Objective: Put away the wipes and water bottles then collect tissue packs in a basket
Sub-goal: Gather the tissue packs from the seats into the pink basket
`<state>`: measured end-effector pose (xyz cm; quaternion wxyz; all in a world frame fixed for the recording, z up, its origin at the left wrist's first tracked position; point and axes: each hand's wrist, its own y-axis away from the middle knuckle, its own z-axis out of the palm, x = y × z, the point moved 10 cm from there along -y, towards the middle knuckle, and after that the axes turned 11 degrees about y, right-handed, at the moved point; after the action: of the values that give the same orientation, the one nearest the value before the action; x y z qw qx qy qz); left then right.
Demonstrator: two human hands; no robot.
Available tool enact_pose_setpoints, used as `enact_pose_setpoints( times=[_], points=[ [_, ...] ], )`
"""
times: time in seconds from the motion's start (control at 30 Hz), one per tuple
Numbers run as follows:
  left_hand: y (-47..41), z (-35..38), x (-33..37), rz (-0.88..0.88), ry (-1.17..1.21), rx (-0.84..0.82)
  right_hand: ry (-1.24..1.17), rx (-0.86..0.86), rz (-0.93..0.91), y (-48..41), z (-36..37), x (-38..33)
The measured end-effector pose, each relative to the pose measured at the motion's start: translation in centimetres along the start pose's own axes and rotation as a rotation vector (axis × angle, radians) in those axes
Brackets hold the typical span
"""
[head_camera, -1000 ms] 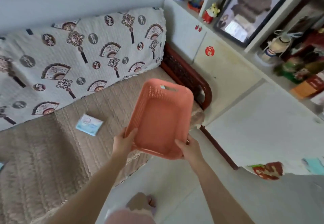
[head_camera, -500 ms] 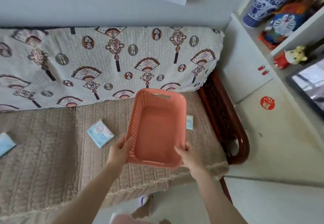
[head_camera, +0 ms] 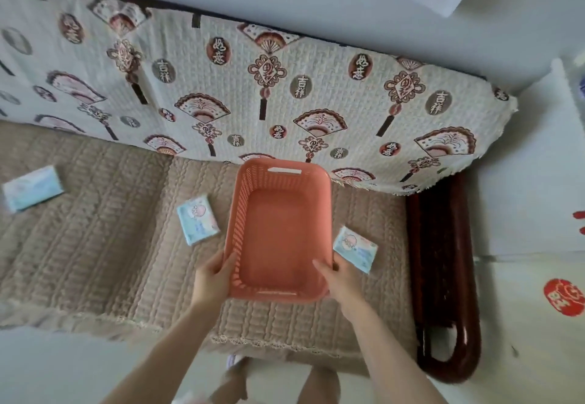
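An empty salmon-pink plastic basket [head_camera: 278,232] is over the beige sofa seat [head_camera: 104,239], its far handle pointing at the backrest. My left hand [head_camera: 212,280] grips its near left corner, and my right hand [head_camera: 340,280] grips its near right corner. Three light-blue tissue packs lie on the seat: one [head_camera: 198,224] just left of the basket, one [head_camera: 355,249] just right of it beside my right hand, and one [head_camera: 31,191] far to the left.
A patterned cover [head_camera: 285,96] with fans and knots drapes the backrest. The dark wooden armrest [head_camera: 443,277] bounds the seat on the right, with a white cabinet [head_camera: 531,229] past it. My legs show at the bottom by the seat's fringe.
The basket came down and in over the sofa seat, both hands still holding it. My view swung left and down, showing more of the seat and a pack to the basket's right.
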<state>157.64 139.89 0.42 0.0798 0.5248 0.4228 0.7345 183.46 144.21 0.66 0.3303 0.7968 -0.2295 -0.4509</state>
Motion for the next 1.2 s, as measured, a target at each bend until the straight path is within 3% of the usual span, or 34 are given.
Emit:
enact_pose_setpoints(
  times=[0.43, 0.63, 1.03, 1.2],
  points=[
    [-0.4, 3.7, -7.8, -0.014, 0.219, 0.336, 0.185, -0.208, -0.072, -10.5, -2.8, 2.8],
    [-0.7, 4.7, -10.9, 0.054, 0.253, 0.436, 0.067, -0.275, -0.067, -13.6, -4.0, 4.3],
    [0.0, 2.3, -16.6, 0.100, 0.280, 0.535, 0.221, -0.187, -0.051, -22.5, -7.0, 10.9],
    [0.1, 2.2, -18.1, 0.121, 0.256, 0.551, 0.645, -0.017, -0.194, -26.0, -7.5, 12.2]
  ],
)
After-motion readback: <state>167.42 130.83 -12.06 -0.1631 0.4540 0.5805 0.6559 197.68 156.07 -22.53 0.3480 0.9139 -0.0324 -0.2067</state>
